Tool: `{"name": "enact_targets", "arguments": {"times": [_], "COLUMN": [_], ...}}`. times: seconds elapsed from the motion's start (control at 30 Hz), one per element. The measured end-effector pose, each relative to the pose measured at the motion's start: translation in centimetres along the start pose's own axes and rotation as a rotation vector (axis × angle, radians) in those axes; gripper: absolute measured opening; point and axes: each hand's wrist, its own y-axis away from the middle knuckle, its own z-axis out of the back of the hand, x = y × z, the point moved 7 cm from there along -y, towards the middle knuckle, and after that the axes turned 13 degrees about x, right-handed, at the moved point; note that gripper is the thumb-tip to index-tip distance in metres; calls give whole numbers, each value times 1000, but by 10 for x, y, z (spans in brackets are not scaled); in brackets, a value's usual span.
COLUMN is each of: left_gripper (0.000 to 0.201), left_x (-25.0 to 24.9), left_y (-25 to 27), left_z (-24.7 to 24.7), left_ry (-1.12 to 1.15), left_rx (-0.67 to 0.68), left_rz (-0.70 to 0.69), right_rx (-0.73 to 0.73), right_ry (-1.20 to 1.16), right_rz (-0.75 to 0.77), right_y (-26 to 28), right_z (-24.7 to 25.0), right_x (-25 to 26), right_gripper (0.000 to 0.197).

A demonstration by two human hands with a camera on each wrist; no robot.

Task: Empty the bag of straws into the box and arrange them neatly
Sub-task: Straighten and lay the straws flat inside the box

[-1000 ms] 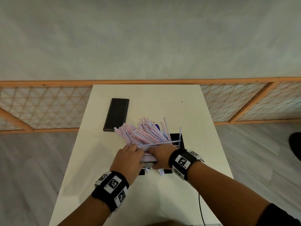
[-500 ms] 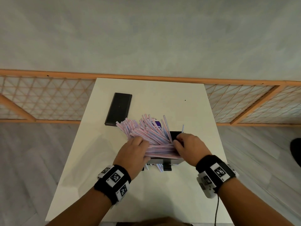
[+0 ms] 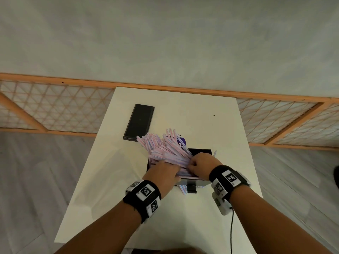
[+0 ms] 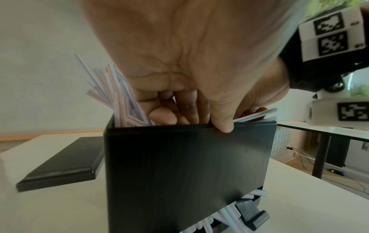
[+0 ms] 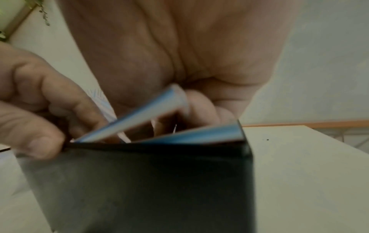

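A thick fan of pink, white and blue striped straws (image 3: 163, 149) sticks out of the open black box (image 3: 200, 150) and leans to the far left. My left hand (image 3: 164, 171) digs curled fingers into the straws (image 4: 119, 100) at the box's near left, thumb over the front wall (image 4: 185, 173). My right hand (image 3: 199, 164) curls round straws (image 5: 137, 118) near the middle of the box (image 5: 139, 181). A clear bag with a purple label (image 3: 181, 142) lies behind the fan. Several straw ends (image 4: 229, 216) poke out at the box's base.
The black box lid (image 3: 139, 123) lies flat on the white table (image 3: 211, 125) at the far left of the box. One straw (image 3: 215, 153) stands at the box's right edge. A wooden lattice rail (image 3: 55, 107) runs behind the table.
My right hand has gone from the box's right side to its middle, close to my left hand. The straw fan has been pushed together and leans further left.
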Motion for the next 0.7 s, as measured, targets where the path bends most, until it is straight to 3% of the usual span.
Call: {"name": "enact_targets", "arguments": {"times": [0.23,0.33,0.53,0.7], "left_gripper": [32,44,37,37], "left_x": [3,1,-1,-7], "left_y": [0,0,3,8], "left_z": [1,3,6,10], "left_ry": [108,101,127,190], "left_rx": [8,1,-32,-58], "left_rz": [9,-11,-50,-114], "right_rx": [71,119,50,158], "right_ry": [71,89,143,187], "right_rz": [60,73,160,108], "right_y": [0,-2,0,-5], "right_z": [-13,-15,8,-14], "right_x": [10,15,28,32], "right_gripper": [15,22,15,25]}}
